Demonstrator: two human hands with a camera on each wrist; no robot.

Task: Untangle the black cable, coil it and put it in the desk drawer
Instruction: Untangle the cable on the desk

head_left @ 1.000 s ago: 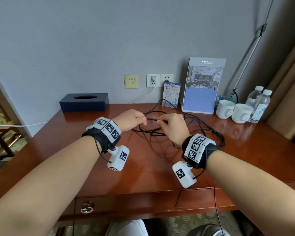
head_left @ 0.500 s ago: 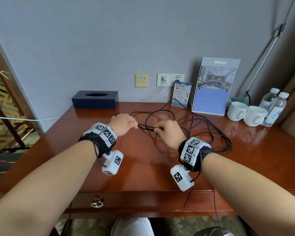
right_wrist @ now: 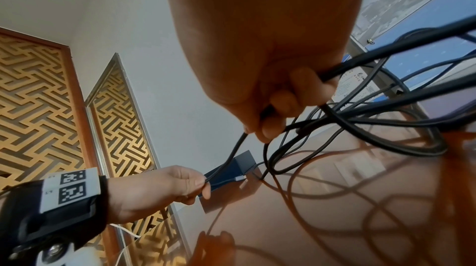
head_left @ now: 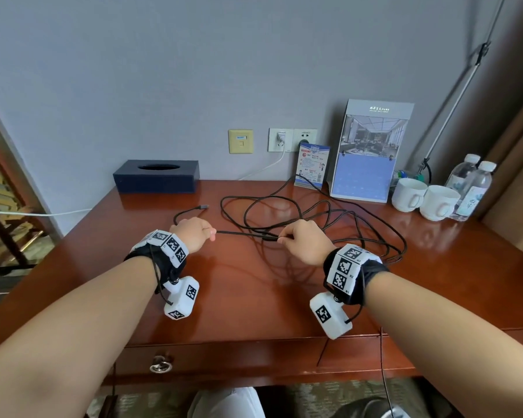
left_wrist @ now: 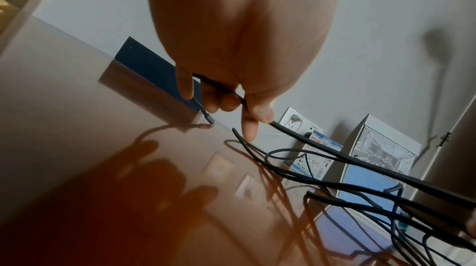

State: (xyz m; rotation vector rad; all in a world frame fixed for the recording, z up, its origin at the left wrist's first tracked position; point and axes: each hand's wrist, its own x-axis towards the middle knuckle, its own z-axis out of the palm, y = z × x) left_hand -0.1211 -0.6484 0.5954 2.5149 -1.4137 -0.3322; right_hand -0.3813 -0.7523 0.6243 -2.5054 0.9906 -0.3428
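While our left hand [head_left: 194, 233] pinches the cable [head_left: 314, 218] between thumb and curled fingers, our right hand [head_left: 305, 241] grips the same strand with fingers closed round it, so a short straight stretch runs between the two fists above the desk [head_left: 254, 297]. Beyond the left hand the free end curls away to a plug [head_left: 204, 206] lying on the wood. Past and to the outer side of the right hand the rest lies in loose overlapping loops, still tangled. Below our wrists sits the drawer [head_left: 224, 360], closed, its ring pull [head_left: 160, 365] under the left forearm. Farther off beyond the left hand stands a dark box [head_left: 156, 178]; beyond the right, two mugs [head_left: 423, 197].
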